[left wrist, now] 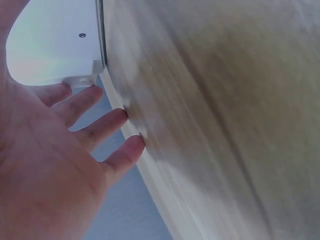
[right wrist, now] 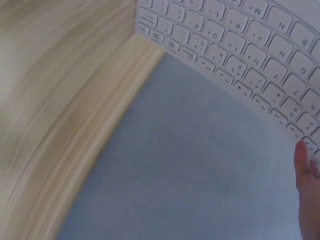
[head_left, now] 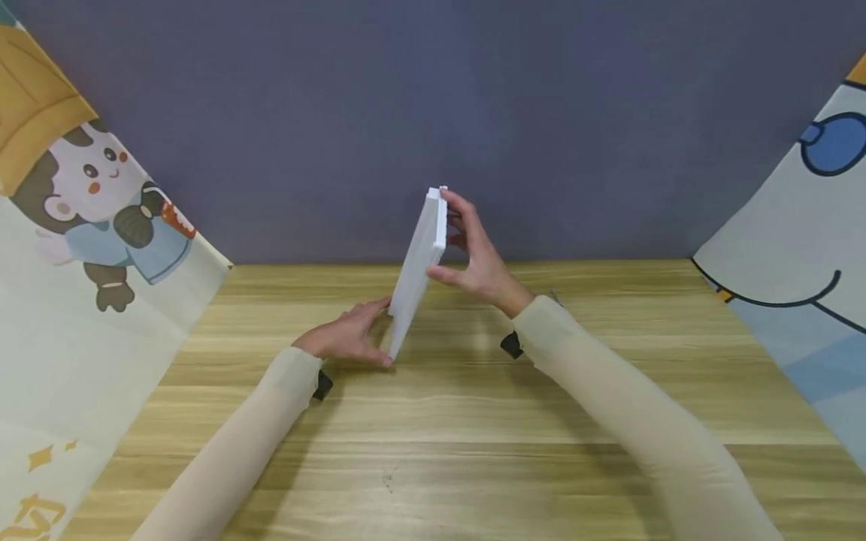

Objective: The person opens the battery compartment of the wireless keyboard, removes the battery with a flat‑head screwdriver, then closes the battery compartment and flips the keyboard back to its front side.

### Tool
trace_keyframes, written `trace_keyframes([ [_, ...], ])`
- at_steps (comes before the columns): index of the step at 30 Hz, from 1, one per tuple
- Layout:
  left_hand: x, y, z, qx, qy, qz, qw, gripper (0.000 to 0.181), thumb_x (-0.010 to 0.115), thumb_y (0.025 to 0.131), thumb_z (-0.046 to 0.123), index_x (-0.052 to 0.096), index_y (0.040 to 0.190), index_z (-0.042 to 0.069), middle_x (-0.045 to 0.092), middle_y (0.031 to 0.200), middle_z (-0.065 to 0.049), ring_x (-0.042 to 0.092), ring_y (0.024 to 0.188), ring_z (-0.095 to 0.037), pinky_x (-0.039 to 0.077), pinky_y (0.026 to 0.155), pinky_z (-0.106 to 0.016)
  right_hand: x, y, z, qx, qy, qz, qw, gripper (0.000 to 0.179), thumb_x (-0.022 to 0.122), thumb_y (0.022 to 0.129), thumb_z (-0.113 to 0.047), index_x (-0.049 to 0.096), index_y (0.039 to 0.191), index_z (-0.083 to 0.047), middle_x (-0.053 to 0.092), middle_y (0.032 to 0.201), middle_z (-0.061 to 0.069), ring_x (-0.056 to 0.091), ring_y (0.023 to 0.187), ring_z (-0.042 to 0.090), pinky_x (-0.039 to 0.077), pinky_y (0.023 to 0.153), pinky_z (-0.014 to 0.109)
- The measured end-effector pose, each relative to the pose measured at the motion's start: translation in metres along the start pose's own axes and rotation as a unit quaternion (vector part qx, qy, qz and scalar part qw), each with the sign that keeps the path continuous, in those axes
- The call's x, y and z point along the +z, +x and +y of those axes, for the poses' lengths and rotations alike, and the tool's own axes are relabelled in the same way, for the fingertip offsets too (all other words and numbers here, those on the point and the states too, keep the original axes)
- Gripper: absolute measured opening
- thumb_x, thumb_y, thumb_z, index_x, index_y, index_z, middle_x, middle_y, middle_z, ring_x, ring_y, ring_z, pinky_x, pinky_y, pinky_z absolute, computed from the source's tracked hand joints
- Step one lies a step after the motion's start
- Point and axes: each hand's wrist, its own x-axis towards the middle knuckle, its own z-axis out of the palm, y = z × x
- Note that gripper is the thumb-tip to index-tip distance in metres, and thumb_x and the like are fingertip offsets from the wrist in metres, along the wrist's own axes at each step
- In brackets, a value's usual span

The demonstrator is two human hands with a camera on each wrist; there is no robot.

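Note:
A white keyboard point(head_left: 416, 263) stands steeply tilted on one end over the wooden table, its upper end leaning right. My right hand point(head_left: 476, 259) grips that upper end, thumb at the near edge and fingers at the far edge. Low down, my left hand point(head_left: 352, 334) spans the other end between thumb and fingers, close to the tabletop. The smooth underside point(left wrist: 52, 42), with a small screw, faces the left palm in the left wrist view. Rows of keys point(right wrist: 240, 55) face the other way and show in the right wrist view, where a right fingertip point(right wrist: 301, 155) touches the corner.
The wood-grain table point(head_left: 446, 451) ends at a grey-blue backdrop point(head_left: 406, 113). Panels printed with cartoons, a left panel point(head_left: 81, 338) and a right panel point(head_left: 798, 225), flank it. A black wrist mount point(head_left: 512, 346) shows below the right sleeve, another mount point(head_left: 323, 385) beside the left.

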Motion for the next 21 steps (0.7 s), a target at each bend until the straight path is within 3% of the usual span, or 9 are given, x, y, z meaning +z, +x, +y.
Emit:
trace_keyframes([
  [6,0.001,-0.001,0.0,-0.004,0.003,0.0,1.0,0.118,0.081,0.067,0.052,0.011,0.153,0.012,0.021,0.153,-0.011,0.014,0.139,-0.034,0.01,0.106,-0.061,-0.009,-0.006,0.0,0.005,-0.003,-0.012,0.9999,0.109,0.069,0.075,-0.059,0.017,0.142,0.009,0.035,0.133,0.03,0.044,0.116,0.039,0.043,0.085,0.055],
  [13,0.003,-0.003,-0.006,-0.01,0.012,0.007,0.9999,0.119,0.081,0.066,0.054,0.011,0.153,0.012,0.019,0.154,-0.012,0.014,0.139,-0.032,0.019,0.107,-0.055,-0.02,-0.014,0.0,0.017,-0.008,-0.027,0.9995,0.103,0.075,0.076,-0.048,0.019,0.143,0.007,0.036,0.135,0.029,0.043,0.119,0.04,0.043,0.088,0.053],
  [16,0.003,-0.004,-0.007,-0.009,0.011,0.011,0.9998,0.12,0.082,0.065,0.053,0.011,0.153,0.012,0.019,0.154,-0.012,0.016,0.139,-0.032,0.022,0.106,-0.054,-0.025,-0.018,-0.001,0.022,-0.014,-0.028,0.9993,0.094,0.08,0.076,-0.026,0.022,0.143,0.006,0.038,0.136,0.027,0.044,0.119,0.04,0.042,0.09,0.052],
  [21,0.001,-0.006,-0.01,-0.017,0.019,0.018,0.9995,0.121,0.083,0.064,0.052,0.011,0.153,0.011,0.02,0.153,-0.013,0.018,0.138,-0.031,0.024,0.106,-0.051,-0.033,-0.023,-0.002,0.018,-0.031,-0.014,0.9992,0.09,0.079,0.064,0.011,0.03,0.14,0.01,0.037,0.139,0.027,0.043,0.122,0.039,0.042,0.092,0.052],
])
